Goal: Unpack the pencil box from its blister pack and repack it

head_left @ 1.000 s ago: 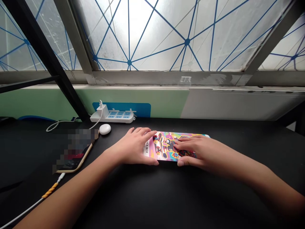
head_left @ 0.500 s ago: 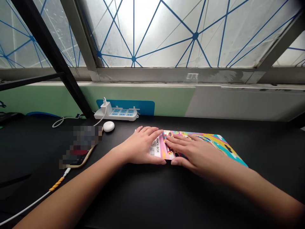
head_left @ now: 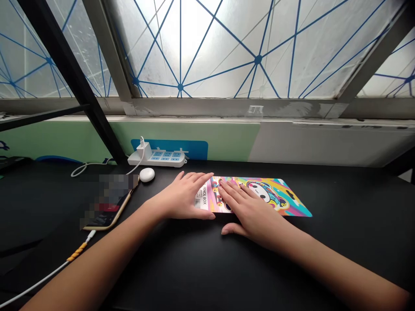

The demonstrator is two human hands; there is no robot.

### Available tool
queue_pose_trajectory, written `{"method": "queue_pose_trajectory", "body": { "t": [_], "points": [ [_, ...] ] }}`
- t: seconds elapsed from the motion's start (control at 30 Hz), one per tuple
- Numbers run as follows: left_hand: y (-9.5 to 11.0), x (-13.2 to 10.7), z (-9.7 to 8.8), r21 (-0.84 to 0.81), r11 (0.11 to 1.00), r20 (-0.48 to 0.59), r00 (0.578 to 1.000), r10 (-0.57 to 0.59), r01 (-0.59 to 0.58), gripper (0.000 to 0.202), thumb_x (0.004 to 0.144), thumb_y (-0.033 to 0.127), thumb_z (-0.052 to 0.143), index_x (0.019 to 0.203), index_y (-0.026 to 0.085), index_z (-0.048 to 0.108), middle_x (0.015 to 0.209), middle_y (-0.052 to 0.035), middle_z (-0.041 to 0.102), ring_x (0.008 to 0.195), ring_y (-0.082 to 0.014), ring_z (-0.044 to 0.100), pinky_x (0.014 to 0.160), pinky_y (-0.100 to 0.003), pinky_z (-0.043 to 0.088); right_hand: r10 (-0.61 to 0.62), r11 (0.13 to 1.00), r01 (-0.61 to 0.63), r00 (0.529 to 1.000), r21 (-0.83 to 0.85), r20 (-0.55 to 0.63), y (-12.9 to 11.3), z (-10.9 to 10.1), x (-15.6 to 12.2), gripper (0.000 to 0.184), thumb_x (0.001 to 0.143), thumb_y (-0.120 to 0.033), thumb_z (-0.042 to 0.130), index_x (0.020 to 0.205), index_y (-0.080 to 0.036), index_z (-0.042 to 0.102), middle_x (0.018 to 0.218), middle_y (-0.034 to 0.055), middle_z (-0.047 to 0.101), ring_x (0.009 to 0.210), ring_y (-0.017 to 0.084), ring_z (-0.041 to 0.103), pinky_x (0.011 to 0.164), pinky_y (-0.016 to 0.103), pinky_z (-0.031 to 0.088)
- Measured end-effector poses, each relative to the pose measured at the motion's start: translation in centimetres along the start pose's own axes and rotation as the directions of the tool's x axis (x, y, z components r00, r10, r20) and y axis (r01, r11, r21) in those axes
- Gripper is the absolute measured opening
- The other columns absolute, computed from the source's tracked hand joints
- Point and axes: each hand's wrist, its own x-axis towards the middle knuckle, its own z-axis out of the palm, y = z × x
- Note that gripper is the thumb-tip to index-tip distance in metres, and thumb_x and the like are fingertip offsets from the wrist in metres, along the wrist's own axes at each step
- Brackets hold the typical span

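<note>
A flat, brightly printed pencil box card lies on the black table, with a cartoon face on it and a white label reading "PENCIL BOX" at its left end. Over that left end spreads my left hand, its thumb along the near edge and its index finger reaching the far edge. My right hand rests palm down on the card's middle, fingers stretched out across the print and thumb apart on the table side. Both hands cover part of the card.
To the left lies a phone with a charging cable plugged in. Beside it sits a white rounded case. A power strip stands against the wall. A black slanted post rises at the left.
The right hand has shifted left and turned, its thumb now off the card, uncovering more of the cartoon face. The left hand and card appear slightly further left as the view moved.
</note>
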Motion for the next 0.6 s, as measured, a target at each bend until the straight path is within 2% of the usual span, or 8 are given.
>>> {"method": "queue_pose_trajectory", "body": {
  "t": [0.1,0.2,0.3,0.4,0.5,0.6],
  "points": [
    [-0.7,-0.1,-0.4,-0.001,1.0,0.01,1.0,-0.021,0.021,0.107,0.075,0.078,0.069,0.16,0.029,0.027,0.163,-0.0124,0.04,0.148,-0.0359,0.038,0.121,-0.056,0.024,0.03,0.998,-0.033,0.998,0.053,0.053,0.6,0.4,-0.1,0.092,0.09,-0.07,0.058,0.159,-0.013,0.036,0.162,0.0203,0.037,0.149,0.041,0.035,0.114,0.064,0.038],
    [-0.9,0.0,-0.3,0.008,1.0,0.011,1.0,-0.016,0.016,0.106,0.075,0.077,0.069,0.16,0.03,0.028,0.162,-0.0116,0.041,0.148,-0.036,0.037,0.12,-0.054,0.025,0.065,0.987,-0.085,0.988,0.135,0.142,2.0,-0.8,-0.8,0.09,0.09,-0.075,0.053,0.16,-0.022,0.033,0.163,0.0141,0.038,0.15,0.038,0.035,0.116,0.063,0.037],
    [-0.9,0.1,-0.2,0.008,1.0,0.018,1.0,-0.016,0.016,0.107,0.074,0.079,0.069,0.16,0.029,0.028,0.163,-0.0115,0.04,0.149,-0.0362,0.036,0.121,-0.054,0.025,0.112,0.973,-0.155,0.965,0.171,0.237,3.7,-2.6,-1.5,0.083,0.09,-0.076,0.051,0.155,-0.026,0.045,0.16,0.0094,0.044,0.147,0.037,0.041,0.116,0.057,0.039],
    [-0.9,0.0,-0.2,0.007,1.0,0.024,1.0,-0.017,0.017,0.106,0.075,0.079,0.068,0.16,0.029,0.028,0.163,-0.0111,0.039,0.149,-0.0357,0.035,0.121,-0.054,0.024,0.166,0.965,-0.217,0.94,0.147,0.299,4.7,-4.1,-1.8,0.077,0.091,-0.076,0.048,0.146,-0.024,0.058,0.152,0.0082,0.055,0.143,0.037,0.047,0.111,0.055,0.045],
    [-0.8,-0.1,-0.3,0.011,1.0,0.022,1.0,-0.011,0.011,0.105,0.076,0.078,0.068,0.16,0.029,0.028,0.163,-0.0107,0.04,0.149,-0.0355,0.036,0.122,-0.056,0.023,0.169,0.978,-0.193,0.955,0.079,0.243,4.4,-4.6,-1.6,0.068,0.092,-0.074,0.049,0.13,-0.023,0.072,0.136,0.0103,0.069,0.131,0.039,0.059,0.102,0.055,0.051],
    [-0.7,-0.2,-0.2,0.006,1.0,0.018,1.0,0.005,-0.005,0.106,0.075,0.077,0.069,0.16,0.029,0.029,0.163,-0.0114,0.04,0.148,-0.0363,0.036,0.122,-0.057,0.022,0.153,0.988,-0.153,0.982,-0.014,0.109,3.1,-3.7,-1.0,0.055,0.095,-0.067,0.052,0.109,-0.021,0.079,0.115,0.0138,0.078,0.113,0.038,0.07,0.098,0.057,0.052]
  ]
}}
